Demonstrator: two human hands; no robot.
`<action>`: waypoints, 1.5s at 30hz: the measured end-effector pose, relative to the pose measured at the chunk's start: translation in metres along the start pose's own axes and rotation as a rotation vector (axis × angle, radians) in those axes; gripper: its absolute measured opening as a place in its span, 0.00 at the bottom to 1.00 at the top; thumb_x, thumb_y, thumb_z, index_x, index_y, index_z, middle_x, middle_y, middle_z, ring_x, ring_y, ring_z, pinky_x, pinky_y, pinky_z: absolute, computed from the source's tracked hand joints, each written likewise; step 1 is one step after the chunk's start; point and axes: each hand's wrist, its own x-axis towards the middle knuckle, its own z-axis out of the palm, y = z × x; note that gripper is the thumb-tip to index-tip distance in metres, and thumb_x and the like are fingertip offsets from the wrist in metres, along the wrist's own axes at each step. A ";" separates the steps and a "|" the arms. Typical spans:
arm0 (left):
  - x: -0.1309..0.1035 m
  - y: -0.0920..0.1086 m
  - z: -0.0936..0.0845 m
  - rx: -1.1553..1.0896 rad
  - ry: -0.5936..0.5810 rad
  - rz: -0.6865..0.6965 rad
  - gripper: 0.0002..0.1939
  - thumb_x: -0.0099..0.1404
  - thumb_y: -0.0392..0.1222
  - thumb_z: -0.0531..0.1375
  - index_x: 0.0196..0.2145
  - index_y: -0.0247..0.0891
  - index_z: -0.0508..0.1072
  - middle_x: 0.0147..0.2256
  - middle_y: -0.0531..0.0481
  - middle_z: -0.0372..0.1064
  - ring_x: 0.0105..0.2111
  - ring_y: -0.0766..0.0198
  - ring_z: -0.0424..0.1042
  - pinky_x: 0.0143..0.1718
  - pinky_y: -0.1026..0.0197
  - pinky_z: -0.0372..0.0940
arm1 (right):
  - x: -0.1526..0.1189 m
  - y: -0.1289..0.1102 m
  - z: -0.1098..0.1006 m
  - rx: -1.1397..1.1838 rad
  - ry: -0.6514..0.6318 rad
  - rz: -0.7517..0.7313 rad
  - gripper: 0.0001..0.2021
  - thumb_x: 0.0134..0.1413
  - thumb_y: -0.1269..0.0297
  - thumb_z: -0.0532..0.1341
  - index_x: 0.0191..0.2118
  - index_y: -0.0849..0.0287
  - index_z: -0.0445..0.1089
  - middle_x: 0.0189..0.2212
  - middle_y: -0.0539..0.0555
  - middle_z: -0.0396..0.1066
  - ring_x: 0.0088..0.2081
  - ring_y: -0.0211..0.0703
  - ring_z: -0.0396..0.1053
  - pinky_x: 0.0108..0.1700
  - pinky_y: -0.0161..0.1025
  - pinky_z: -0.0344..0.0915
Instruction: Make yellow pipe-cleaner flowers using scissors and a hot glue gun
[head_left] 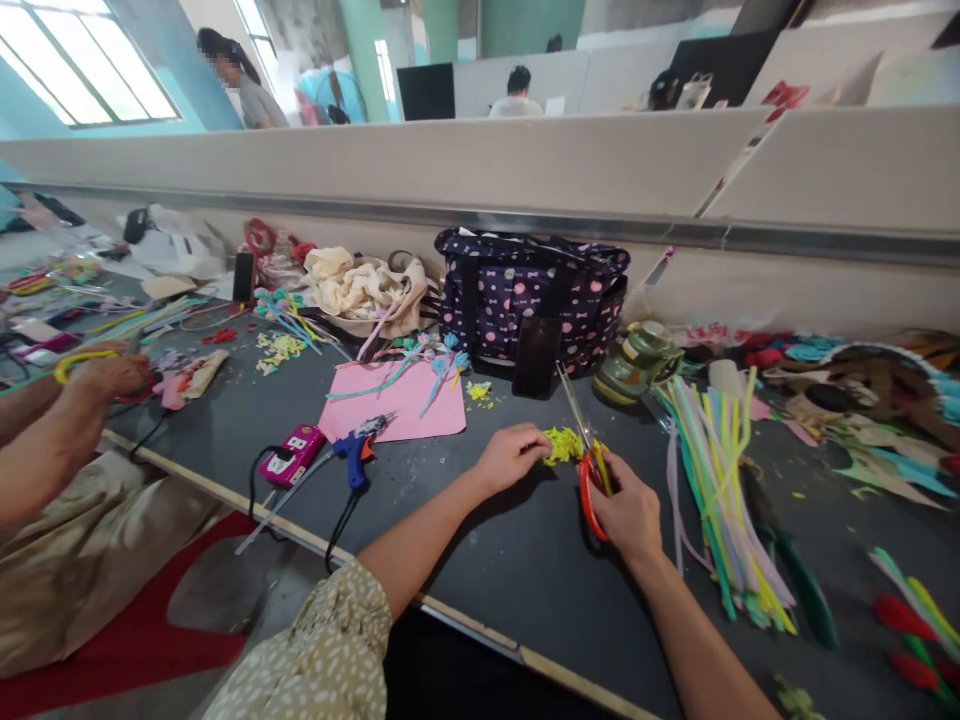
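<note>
Left hand (pixel 512 455) pinched a fuzzy yellow piece (pixel 563 445) just above the dark table (pixel 525 560). Right hand (pixel 628 510) gripped red-handled scissors (pixel 589 470), blades pointing up beside the piece. Bundle of pastel pipe cleaners (pixel 712 480) lay right; polka-dot bag (pixel 529 290) behind.

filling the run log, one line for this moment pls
left hand: holds yellow fuzzy piece | right hand: grips red scissors at it | surface: dark table
</note>
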 end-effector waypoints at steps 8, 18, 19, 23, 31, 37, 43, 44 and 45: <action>0.009 -0.011 -0.018 -0.807 0.422 -0.401 0.16 0.49 0.47 0.68 0.31 0.32 0.73 0.29 0.47 0.73 0.25 0.68 0.69 0.27 0.64 0.64 | -0.002 -0.004 0.003 -0.024 -0.020 -0.089 0.21 0.49 0.51 0.59 0.45 0.60 0.71 0.27 0.52 0.75 0.25 0.41 0.72 0.27 0.33 0.64; 0.013 -0.012 -0.031 -0.914 0.511 -0.431 0.15 0.46 0.42 0.70 0.31 0.33 0.74 0.27 0.51 0.72 0.26 0.69 0.70 0.28 0.66 0.65 | -0.006 0.006 0.011 -0.102 -0.068 -0.332 0.21 0.50 0.55 0.60 0.49 0.59 0.68 0.26 0.50 0.73 0.26 0.40 0.71 0.32 0.35 0.65; 0.013 -0.012 -0.031 -0.920 0.512 -0.428 0.15 0.46 0.42 0.70 0.30 0.33 0.74 0.26 0.52 0.71 0.25 0.70 0.70 0.28 0.66 0.65 | -0.006 0.007 0.012 -0.102 -0.074 -0.349 0.22 0.50 0.55 0.60 0.49 0.59 0.68 0.26 0.51 0.73 0.27 0.41 0.71 0.32 0.35 0.65; 0.013 -0.015 -0.034 -0.920 0.496 -0.400 0.14 0.46 0.43 0.70 0.29 0.33 0.73 0.22 0.54 0.68 0.23 0.70 0.68 0.28 0.65 0.65 | -0.006 0.006 0.011 -0.116 -0.090 -0.369 0.21 0.49 0.57 0.59 0.49 0.59 0.67 0.27 0.51 0.73 0.27 0.41 0.71 0.31 0.35 0.64; 0.013 -0.016 -0.036 -0.895 0.481 -0.361 0.15 0.47 0.44 0.70 0.31 0.33 0.75 0.23 0.54 0.68 0.22 0.72 0.67 0.28 0.66 0.65 | -0.005 -0.001 0.007 -0.149 -0.115 -0.389 0.18 0.48 0.59 0.60 0.46 0.60 0.68 0.27 0.51 0.73 0.26 0.39 0.70 0.29 0.33 0.62; 0.012 -0.012 -0.034 -0.904 0.468 -0.345 0.15 0.46 0.44 0.70 0.30 0.33 0.74 0.23 0.54 0.68 0.21 0.72 0.66 0.28 0.65 0.66 | -0.005 0.000 0.007 -0.151 -0.129 -0.372 0.14 0.49 0.60 0.59 0.42 0.58 0.70 0.24 0.49 0.71 0.25 0.38 0.69 0.28 0.32 0.59; 0.013 -0.012 -0.035 -0.855 0.455 -0.330 0.14 0.47 0.44 0.70 0.29 0.34 0.74 0.22 0.54 0.67 0.20 0.72 0.66 0.27 0.65 0.65 | -0.005 0.001 0.008 -0.149 -0.111 -0.404 0.14 0.50 0.61 0.59 0.43 0.58 0.69 0.26 0.50 0.72 0.26 0.38 0.70 0.29 0.32 0.59; 0.013 -0.013 -0.035 -0.852 0.454 -0.325 0.14 0.47 0.44 0.70 0.29 0.34 0.74 0.22 0.54 0.67 0.20 0.72 0.66 0.27 0.65 0.65 | -0.004 0.001 0.008 -0.150 -0.112 -0.405 0.14 0.50 0.61 0.59 0.43 0.59 0.69 0.26 0.50 0.72 0.27 0.38 0.70 0.29 0.32 0.59; 0.013 -0.013 -0.035 -0.853 0.452 -0.322 0.14 0.47 0.43 0.69 0.29 0.34 0.74 0.22 0.54 0.67 0.20 0.72 0.66 0.27 0.65 0.65 | -0.004 0.001 0.008 -0.152 -0.112 -0.406 0.14 0.50 0.61 0.59 0.43 0.59 0.69 0.27 0.50 0.73 0.27 0.38 0.70 0.29 0.32 0.59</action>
